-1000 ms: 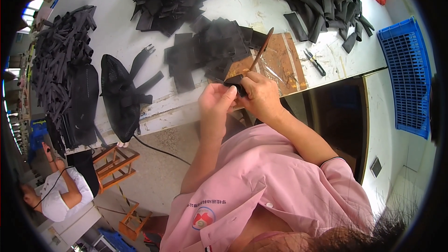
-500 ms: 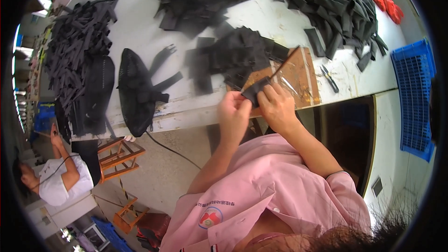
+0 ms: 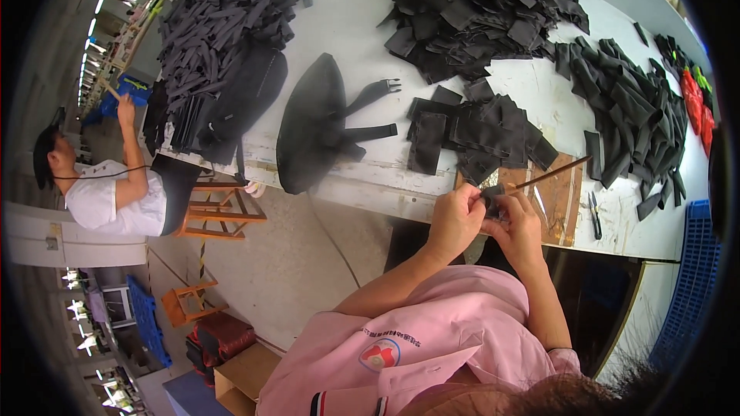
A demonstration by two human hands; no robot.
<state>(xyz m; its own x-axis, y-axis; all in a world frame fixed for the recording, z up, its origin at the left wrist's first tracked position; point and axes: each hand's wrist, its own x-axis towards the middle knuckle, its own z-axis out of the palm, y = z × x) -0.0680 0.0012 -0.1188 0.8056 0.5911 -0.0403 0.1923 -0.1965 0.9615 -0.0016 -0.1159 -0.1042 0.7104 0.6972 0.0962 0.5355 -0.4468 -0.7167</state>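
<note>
My left hand [image 3: 455,222] pinches a small piece of black fabric [image 3: 490,197] from its left side, just off the table's front edge. On the other side of the piece, the fingers of my right hand [image 3: 518,229] close on it too. The fabric looks bunched or folded, and the fingers cover much of it. A thin brown stick [image 3: 556,172] slants up and right from beside my right fingers; whether they grip it, I cannot tell. Under it is a worn brown board [image 3: 569,199]. Just beyond my hands sits a small heap of black fabric rectangles [image 3: 493,132].
A pair of snips [image 3: 594,216] lies right of the board. Larger black fabric piles [image 3: 470,11] cover the far table. A black pouch with a buckle strap [image 3: 312,127] rests to the left. A blue crate [image 3: 686,293] stands at right; a person [image 3: 116,192] sits far left.
The head view has swung, so the table's contents sit further right. The fabric showed a flat face between my hands before; now it is bunched smaller, and my hands are closer together.
</note>
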